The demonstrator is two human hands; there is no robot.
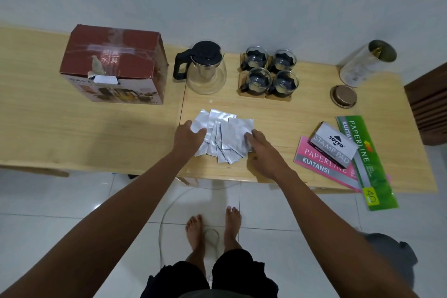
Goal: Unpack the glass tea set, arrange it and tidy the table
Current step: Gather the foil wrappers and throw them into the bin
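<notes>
Head view, four empty glass cups (269, 72) on coasters (278, 98), canister (362, 65) lidless, box (113, 65) taped

Both hands on a spread of silver sachets at the table's near edge

The left hand (191, 136) and right hand (264, 150) rest on the foil sachets (223, 138), one at each side; behind stand a glass teapot (205, 70) with a black lid, four glass cups (269, 71) on wooden coasters, a red-brown carton (113, 63), and receipt books (338, 159) to the right
</notes>
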